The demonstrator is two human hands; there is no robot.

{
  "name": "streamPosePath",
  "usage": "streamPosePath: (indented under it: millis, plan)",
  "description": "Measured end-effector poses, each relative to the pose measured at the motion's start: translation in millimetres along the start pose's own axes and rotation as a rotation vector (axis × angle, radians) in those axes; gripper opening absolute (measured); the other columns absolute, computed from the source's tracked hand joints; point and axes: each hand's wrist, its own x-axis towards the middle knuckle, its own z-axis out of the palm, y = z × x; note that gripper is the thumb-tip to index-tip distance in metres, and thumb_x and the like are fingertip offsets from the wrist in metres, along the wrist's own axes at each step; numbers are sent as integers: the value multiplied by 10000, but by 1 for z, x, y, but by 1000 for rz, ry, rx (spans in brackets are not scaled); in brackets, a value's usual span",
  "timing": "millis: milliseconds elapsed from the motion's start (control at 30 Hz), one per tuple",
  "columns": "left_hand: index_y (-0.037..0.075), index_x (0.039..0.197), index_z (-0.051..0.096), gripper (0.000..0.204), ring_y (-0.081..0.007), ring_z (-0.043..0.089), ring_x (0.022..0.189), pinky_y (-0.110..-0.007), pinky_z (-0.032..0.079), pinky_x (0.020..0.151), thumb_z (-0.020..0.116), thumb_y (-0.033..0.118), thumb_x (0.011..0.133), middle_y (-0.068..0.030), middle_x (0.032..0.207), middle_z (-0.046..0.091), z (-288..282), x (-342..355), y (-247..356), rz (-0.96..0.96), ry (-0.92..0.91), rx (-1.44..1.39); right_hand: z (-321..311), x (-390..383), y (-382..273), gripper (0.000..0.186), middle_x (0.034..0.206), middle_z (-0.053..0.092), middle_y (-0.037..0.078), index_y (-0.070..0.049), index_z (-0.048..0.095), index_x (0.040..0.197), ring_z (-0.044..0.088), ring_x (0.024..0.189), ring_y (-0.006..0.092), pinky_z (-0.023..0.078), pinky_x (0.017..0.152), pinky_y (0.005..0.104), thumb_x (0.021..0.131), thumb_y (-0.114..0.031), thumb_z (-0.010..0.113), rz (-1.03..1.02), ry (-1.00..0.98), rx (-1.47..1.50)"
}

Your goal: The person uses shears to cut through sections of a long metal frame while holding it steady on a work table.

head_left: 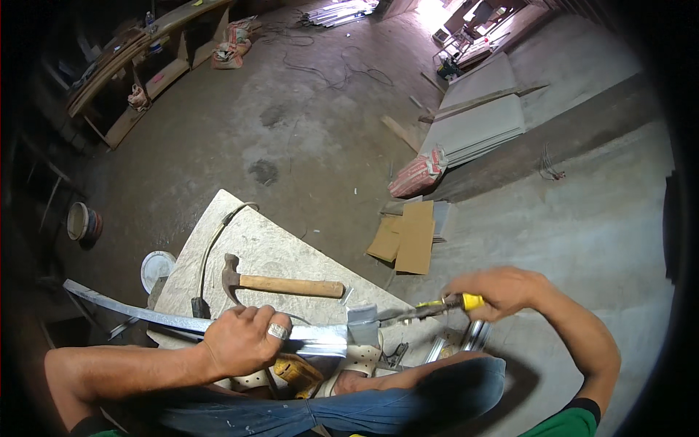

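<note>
Grips a long, narrow, silver metal channel (317,336) in the bare left hand (249,341), with fingers curled down close over the top and a broad silver ring (277,331) on one of them. Holds the channel crosswise in front of the lap, over the near part of a pale, scuffed, pointed board (255,244), with one end running out well past the board on the left.

Grasps a dark metal hand tool with yellow handles (437,308) in the bare right hand (502,291), with fingers folded round the handles; blurred there, so cannot tell how far squeezed. Points the tool's tip leftward at a small, squarish, silver metal flap (362,325) at the channel's right end; cannot tell whether cutting or merely touching.

Has a claw hammer with a pale wooden handle (291,285) lying on the board just beyond the left hand, and a thin cable with a dark end (210,251) to the left of the hammer. Sits in blue jeans (328,411) and cream perforated clogs (358,360), with a yellow, partly hidden object (297,373) below the left hand.

Farther off, shows brown cardboard pieces (416,237) near a red-and-white sack (419,173), both on the right.
</note>
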Motion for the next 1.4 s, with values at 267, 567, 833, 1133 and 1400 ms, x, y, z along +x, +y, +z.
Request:
streamPosePath:
  millis: [267,567,833,1133,1400]
  plan:
    - [10,985,494,296,-264,633,615,-386,494,483,594,174,759,-96,756,538,-5,3,-19,-31,23,47,64,29,43,304,746,611,226,2,576,907,603,695,390,471,637,464,735,-247,611,115,51,94]
    - [29,918,464,426,-304,585,541,-419,453,439,719,139,595,-107,722,519,-18,26,-46,-118,137,-40,227,130,105,316,961,605,211,10,610,920,559,971,355,445,873,418,690,-202,652,73,350,452]
    - [44,929,475,546,-276,593,564,-395,474,455,767,198,494,-109,813,544,-11,15,-42,-74,180,34,291,166,110,387,948,587,139,-34,525,976,569,866,279,463,798,371,696,-209,728,240,664,567]
    - [41,856,447,381,-259,596,561,-373,471,432,698,140,587,-70,708,486,1,12,-31,-95,126,38,294,177,105,402,715,614,106,-6,510,972,570,591,274,494,601,367,711,-235,714,262,448,560]
    - [50,890,475,448,-304,579,560,-403,427,449,751,180,561,-89,739,514,17,14,-31,-86,74,-25,163,57,110,590,1057,586,118,9,496,1186,570,1005,236,441,918,353,663,-176,700,-134,55,759]
